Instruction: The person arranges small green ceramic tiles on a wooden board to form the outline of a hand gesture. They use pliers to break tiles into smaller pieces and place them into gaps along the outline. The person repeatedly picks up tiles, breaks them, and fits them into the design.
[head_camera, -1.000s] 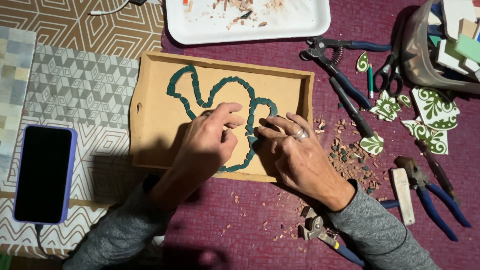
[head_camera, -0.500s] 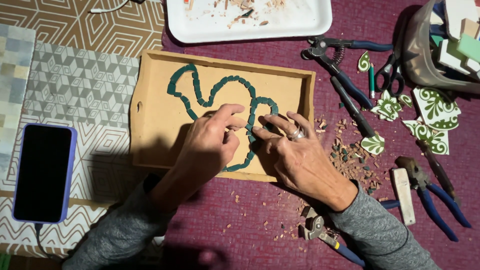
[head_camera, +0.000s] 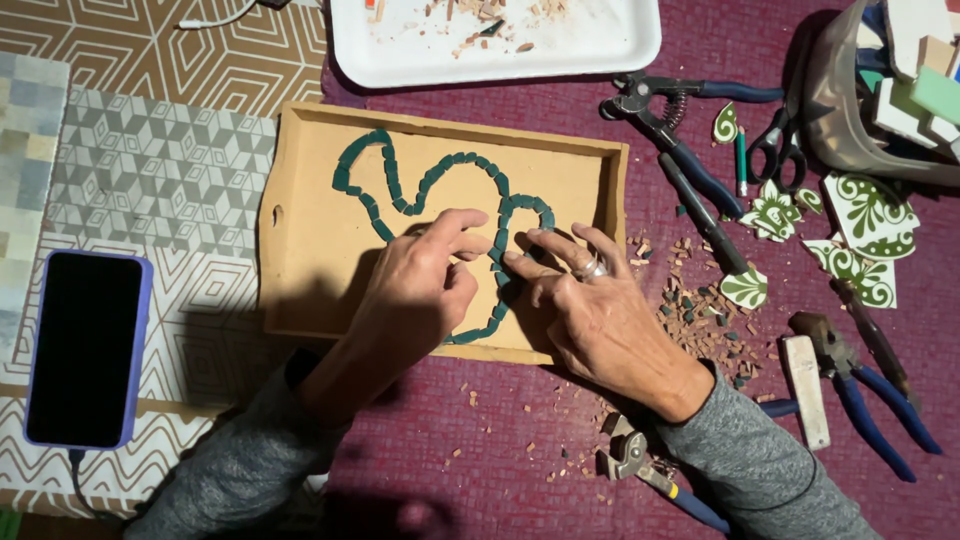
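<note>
Both hands work inside a shallow wooden tray (head_camera: 300, 200) on the maroon tabletop (head_camera: 480, 470), over a winding outline of small dark green tile pieces (head_camera: 440, 170). The left hand (head_camera: 415, 295) has its fingertips bunched beside the outline's right loop; whether they pinch a piece cannot be told. The right hand (head_camera: 590, 310) presses loosely spread fingers flat on the tiles there. Tile nippers (head_camera: 680, 150) lie to the right, a phone (head_camera: 85, 345) to the left.

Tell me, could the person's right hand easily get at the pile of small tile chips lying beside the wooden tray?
Probably yes. The right hand rests at the shallow wooden tray edge, and the pile of small tile chips lies just beside it on the purple cloth, with nothing between them.
</note>
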